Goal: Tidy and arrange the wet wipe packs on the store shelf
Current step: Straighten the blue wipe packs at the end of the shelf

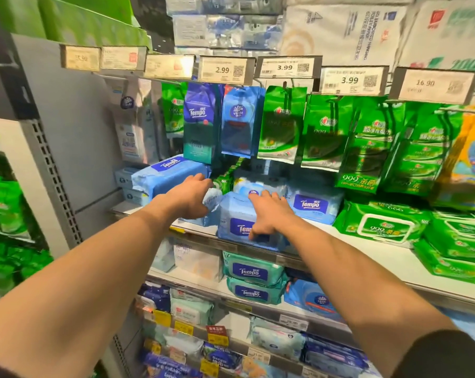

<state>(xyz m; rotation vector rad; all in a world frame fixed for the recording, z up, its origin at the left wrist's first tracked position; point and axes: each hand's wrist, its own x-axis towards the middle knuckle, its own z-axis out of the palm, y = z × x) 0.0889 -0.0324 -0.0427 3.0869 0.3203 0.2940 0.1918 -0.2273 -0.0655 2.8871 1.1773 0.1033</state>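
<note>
Currently the right hand (269,214) lies flat, fingers spread, on the front blue Tempo pack (239,227), which sits at the shelf edge (340,241). The left hand (195,195) reaches to a small pale pack (211,199); whether it grips cannot be determined. Risk: the front pack overhangs the lip, so a forward pull may tip it off. A tilted green pack (225,178) wedged behind may topple if neighbours shift. All packs are soft, glossy film pillows, compressible and slippery.

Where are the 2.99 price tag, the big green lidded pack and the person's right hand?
2.99 price tag (222,70): head view, printed price.
Green lidded pack (384,224): head view, its white-rimmed lid.
Right hand (269,214): head view, back of hand.
</note>
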